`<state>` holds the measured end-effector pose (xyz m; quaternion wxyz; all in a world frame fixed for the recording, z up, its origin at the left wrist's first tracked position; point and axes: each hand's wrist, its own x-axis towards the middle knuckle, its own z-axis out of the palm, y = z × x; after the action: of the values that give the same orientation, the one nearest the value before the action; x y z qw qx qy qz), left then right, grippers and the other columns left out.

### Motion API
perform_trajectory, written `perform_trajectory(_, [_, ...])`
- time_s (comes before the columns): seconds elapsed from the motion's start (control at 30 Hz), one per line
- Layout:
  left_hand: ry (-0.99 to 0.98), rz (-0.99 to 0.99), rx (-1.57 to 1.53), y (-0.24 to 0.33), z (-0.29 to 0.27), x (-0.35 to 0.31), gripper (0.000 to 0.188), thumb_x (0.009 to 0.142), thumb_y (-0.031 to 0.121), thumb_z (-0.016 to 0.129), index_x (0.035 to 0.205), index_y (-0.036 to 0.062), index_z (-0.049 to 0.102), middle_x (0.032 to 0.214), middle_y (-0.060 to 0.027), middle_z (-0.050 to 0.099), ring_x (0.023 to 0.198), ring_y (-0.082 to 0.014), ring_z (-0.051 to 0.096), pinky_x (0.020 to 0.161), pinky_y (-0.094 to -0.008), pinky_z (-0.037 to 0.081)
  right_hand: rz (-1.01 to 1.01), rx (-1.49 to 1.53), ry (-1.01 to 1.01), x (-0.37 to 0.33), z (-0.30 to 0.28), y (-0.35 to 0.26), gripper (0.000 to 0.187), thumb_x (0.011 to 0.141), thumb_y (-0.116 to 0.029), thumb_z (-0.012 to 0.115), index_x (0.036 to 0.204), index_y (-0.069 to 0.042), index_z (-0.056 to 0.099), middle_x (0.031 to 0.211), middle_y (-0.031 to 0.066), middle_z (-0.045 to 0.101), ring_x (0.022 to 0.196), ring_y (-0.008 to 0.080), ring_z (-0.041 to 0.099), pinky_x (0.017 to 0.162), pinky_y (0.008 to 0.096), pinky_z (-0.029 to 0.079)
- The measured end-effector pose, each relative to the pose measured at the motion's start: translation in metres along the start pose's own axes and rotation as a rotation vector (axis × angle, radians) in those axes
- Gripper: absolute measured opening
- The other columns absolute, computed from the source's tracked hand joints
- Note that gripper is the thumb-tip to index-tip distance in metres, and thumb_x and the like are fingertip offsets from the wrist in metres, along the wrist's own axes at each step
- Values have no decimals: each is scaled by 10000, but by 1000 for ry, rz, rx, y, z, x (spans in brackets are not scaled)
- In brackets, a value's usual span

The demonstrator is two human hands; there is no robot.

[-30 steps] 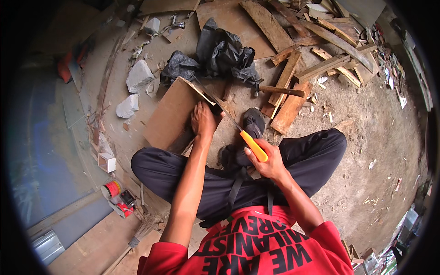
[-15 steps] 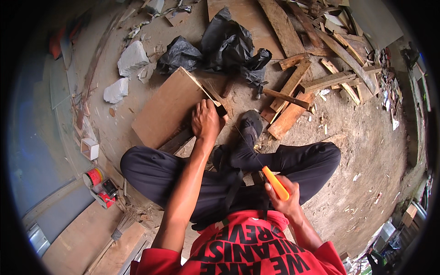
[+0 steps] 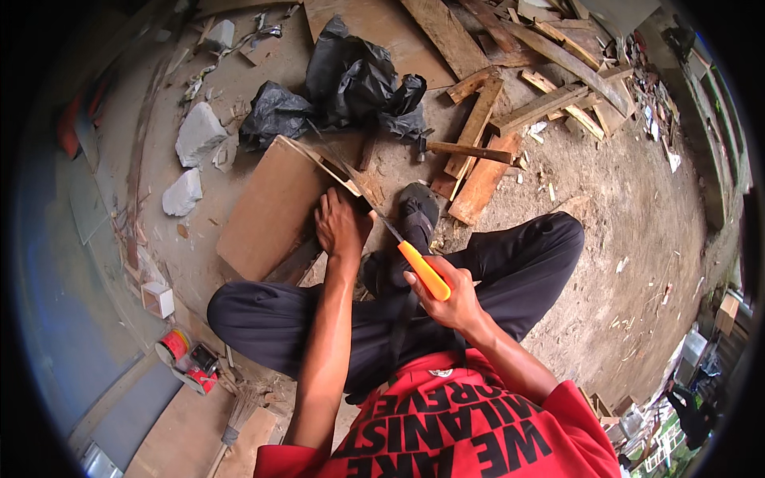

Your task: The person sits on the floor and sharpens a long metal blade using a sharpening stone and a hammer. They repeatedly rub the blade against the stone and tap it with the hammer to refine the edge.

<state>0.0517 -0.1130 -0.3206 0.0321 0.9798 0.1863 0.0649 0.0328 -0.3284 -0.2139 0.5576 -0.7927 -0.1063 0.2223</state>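
My right hand [image 3: 448, 295] is closed around the orange handle [image 3: 425, 271] of a handsaw. Its thin blade [image 3: 356, 177] points away to the upper left, passing along the far right edge of a brown plywood board [image 3: 267, 203]. Whether the teeth touch the wood I cannot tell. At the board's near right corner, my left hand [image 3: 344, 223] grips its edge, knuckles up, thumb side toward the blade. The board lies tilted over a dark wood piece [image 3: 293, 263], between my bent left leg and a black plastic bag [image 3: 351, 76].
A hammer [image 3: 470, 151] lies beyond my foot, across loose planks [image 3: 488, 187]. More scrap wood [image 3: 550, 103] is heaped at the far right. White stone blocks [image 3: 199, 134] sit left of the board. Red tins [image 3: 173, 346] and a brush of twigs [image 3: 239, 414] are at lower left.
My right hand has moved forward and left, bringing the saw from over my leg to the board's edge. My left hand has shifted slightly nearer along the board.
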Motion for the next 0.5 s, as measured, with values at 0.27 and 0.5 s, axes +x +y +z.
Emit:
perform_trajectory(0.27, [-104,-65,-55,3,-17,18,510,660,359,835,981,44,594,1028,-117,606,1029,-302,601,858,-445,503,30,143,-57,12,-4,50,218,936,-225,695,924,-9,667,652,47,588,545,152,548,563,297,462])
perform_trajectory(0.5, [-76,-83,-101,6,-22,21,472,634,304,862,955,80,597,989,-115,639,992,-324,624,848,-440,513,386,1058,157,12,0,108,356,1015,-392,554,828,-91,522,570,-52,363,481,81,352,504,285,348])
